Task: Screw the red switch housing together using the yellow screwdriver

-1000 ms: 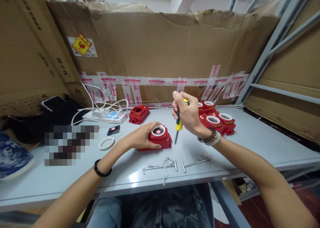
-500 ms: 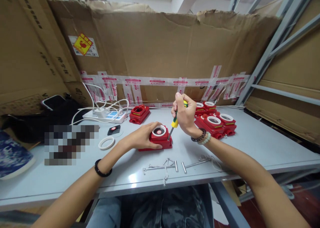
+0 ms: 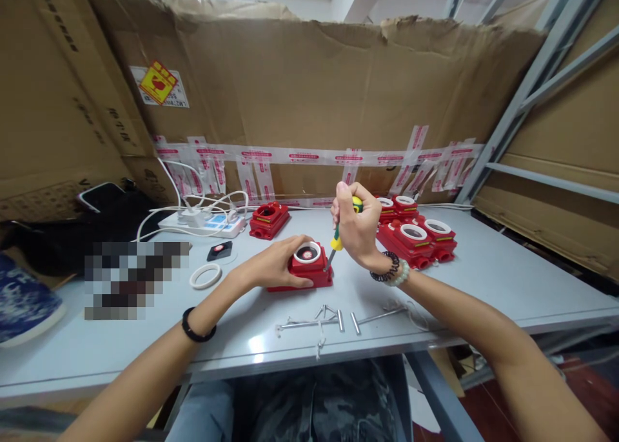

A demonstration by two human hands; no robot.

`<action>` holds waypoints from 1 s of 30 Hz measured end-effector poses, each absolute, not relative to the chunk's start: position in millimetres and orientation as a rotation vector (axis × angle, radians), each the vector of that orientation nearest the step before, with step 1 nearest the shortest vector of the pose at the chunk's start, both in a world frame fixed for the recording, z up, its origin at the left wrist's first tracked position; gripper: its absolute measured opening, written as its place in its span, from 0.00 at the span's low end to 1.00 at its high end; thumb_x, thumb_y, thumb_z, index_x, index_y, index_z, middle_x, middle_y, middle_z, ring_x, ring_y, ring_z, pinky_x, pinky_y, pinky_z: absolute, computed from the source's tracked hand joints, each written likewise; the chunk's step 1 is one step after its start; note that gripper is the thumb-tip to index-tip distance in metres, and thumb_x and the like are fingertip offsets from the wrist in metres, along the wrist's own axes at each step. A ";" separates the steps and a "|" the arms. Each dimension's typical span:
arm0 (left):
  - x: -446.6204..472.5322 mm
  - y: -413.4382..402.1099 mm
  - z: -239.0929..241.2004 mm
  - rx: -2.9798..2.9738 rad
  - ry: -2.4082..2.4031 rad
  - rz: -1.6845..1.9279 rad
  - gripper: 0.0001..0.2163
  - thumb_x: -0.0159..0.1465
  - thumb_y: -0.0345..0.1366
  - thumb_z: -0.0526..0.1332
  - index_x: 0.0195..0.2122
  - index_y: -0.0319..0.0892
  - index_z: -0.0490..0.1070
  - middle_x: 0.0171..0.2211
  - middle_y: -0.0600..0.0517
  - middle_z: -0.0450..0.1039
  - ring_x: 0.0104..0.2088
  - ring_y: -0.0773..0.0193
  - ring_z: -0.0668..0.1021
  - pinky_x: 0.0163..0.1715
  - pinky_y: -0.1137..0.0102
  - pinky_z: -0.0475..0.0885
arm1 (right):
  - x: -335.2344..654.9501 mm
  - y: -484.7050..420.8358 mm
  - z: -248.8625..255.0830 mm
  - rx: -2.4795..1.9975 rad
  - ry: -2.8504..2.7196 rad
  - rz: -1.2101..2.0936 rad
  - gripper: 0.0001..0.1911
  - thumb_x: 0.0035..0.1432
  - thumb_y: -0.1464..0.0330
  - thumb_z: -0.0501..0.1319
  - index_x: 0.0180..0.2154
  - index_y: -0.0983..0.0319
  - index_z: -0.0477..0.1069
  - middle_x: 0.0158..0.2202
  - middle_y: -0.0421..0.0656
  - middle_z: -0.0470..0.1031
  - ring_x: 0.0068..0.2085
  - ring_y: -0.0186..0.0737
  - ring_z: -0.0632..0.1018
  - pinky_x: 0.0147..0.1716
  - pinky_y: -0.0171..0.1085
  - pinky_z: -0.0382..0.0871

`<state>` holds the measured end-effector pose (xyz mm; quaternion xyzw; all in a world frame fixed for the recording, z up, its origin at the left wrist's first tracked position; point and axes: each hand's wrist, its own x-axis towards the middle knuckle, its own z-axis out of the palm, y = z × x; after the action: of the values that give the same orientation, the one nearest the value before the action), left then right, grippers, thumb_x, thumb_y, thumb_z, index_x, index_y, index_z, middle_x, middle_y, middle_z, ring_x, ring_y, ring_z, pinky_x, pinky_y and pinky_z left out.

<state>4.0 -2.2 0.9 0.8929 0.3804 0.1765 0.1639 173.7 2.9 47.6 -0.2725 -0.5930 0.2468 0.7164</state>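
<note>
Yellow-green screwdriver (image 3: 336, 242), long axis steep, tip down-left

Screwdriver handle (image 3: 336, 242) partly hidden, blue item (image 3: 24, 300) cropped

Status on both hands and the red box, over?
Left hand holding red box. Right hand gripping screwdriver, tip at box's right side. Metal rods in front, apart from both hands.

The red housing (image 3: 318, 276) sat flat on the grey tabletop (image 3: 507, 274), nearer its front edge than its back. A white ring (image 3: 307, 262) framed the dark round window (image 3: 306, 252) on its upper face. The screwdriver (image 3: 335, 242), yellow and green with a metal shaft, slanted tip-down at the housing's right end, apparently touching it, though the tip was too small to be certain.
</note>
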 end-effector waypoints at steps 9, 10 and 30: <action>1.8 -0.1 -2.7 2.544 1.079 0.511 0.32 0.51 0.49 0.67 0.55 0.44 0.58 0.50 0.45 0.68 0.47 0.51 0.73 0.46 0.62 0.68 | 174.6 5.5 47.9 -0.615 -1.306 0.533 0.21 0.58 0.54 0.57 0.22 0.60 0.55 0.19 0.33 0.56 0.20 0.27 0.60 0.19 0.30 0.57; 1.7 0.0 -2.9 2.545 1.075 0.512 0.32 0.51 0.49 0.67 0.55 0.44 0.58 0.50 0.45 0.68 0.47 0.51 0.73 0.46 0.62 0.68 | 174.6 6.1 47.8 -0.612 -1.308 0.532 0.21 0.58 0.54 0.57 0.22 0.60 0.55 0.19 0.33 0.56 0.20 0.27 0.60 0.19 0.30 0.57; 2.4 0.7 -3.2 2.541 1.116 0.465 0.34 0.52 0.50 0.66 0.56 0.45 0.58 0.52 0.44 0.68 0.48 0.50 0.73 0.46 0.61 0.68 | 182.7 -23.8 93.5 -1.345 -2.255 -0.522 0.14 0.60 0.61 0.52 0.34 0.65 0.68 0.27 0.48 0.73 0.27 0.41 0.71 0.26 0.37 0.54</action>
<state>2.4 0.7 -3.2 0.8909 0.3912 0.1631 0.1631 182.7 -23.8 93.5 -0.4888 -0.8197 -0.1896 0.2305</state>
